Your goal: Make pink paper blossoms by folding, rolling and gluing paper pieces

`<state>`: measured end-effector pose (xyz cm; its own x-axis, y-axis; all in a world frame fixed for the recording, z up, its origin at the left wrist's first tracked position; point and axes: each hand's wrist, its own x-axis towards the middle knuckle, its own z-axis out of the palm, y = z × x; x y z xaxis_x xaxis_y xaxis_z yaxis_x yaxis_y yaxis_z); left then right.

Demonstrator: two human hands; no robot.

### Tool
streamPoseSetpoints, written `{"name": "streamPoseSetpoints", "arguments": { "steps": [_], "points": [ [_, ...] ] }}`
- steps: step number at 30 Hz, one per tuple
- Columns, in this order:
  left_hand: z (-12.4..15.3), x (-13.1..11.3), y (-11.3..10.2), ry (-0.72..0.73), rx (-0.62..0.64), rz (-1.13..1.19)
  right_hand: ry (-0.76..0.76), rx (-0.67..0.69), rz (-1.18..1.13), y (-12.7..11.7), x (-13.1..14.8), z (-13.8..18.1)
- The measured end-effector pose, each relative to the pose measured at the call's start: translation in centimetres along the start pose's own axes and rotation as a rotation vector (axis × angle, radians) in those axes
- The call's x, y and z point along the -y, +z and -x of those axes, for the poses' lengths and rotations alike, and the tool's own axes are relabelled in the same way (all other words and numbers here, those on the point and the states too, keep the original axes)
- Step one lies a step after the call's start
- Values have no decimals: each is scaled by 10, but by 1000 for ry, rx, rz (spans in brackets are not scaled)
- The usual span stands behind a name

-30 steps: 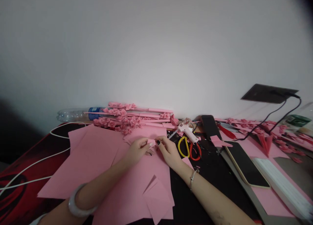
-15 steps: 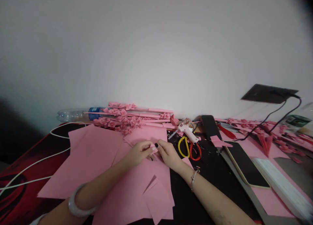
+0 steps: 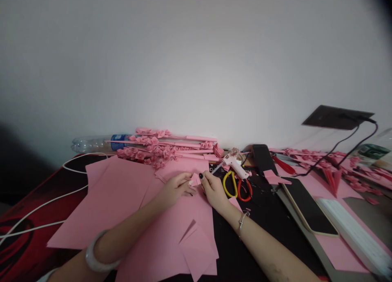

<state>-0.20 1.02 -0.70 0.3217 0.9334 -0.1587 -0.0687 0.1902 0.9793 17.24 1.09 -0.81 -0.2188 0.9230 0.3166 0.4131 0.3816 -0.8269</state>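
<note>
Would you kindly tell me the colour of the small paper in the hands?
The small paper is pink, best seen in the head view.

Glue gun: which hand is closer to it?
Right: the right hand is just left of the glue gun, on its near side; the left hand is farther left.

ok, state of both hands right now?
Left hand: closed, pinching the small pink paper between thumb and fingers.
Right hand: closed, pinching the same paper at its right edge.

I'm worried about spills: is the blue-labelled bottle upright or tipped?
Tipped: the blue-labelled bottle lies on its side, its long body stretched level along the wall.
</note>
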Motion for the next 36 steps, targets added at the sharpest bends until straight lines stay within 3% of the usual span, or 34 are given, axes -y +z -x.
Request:
{"name": "streamPoseSetpoints", "arguments": {
  "steps": [12, 18, 24, 36],
  "points": [
    [1, -2, -2, 95, -14, -142, 16, 65, 1, -2, 8, 0],
    [7, -10, -2, 259, -194, -382, -2, -1, 38, -2, 11, 2],
    [10, -12, -4, 290, -193, -528, -6, 36, 41, -1, 11, 3],
    [10, -11, 0, 344, -201, -484, -59, 68, 92, -1, 8, 5]
  ]
}}
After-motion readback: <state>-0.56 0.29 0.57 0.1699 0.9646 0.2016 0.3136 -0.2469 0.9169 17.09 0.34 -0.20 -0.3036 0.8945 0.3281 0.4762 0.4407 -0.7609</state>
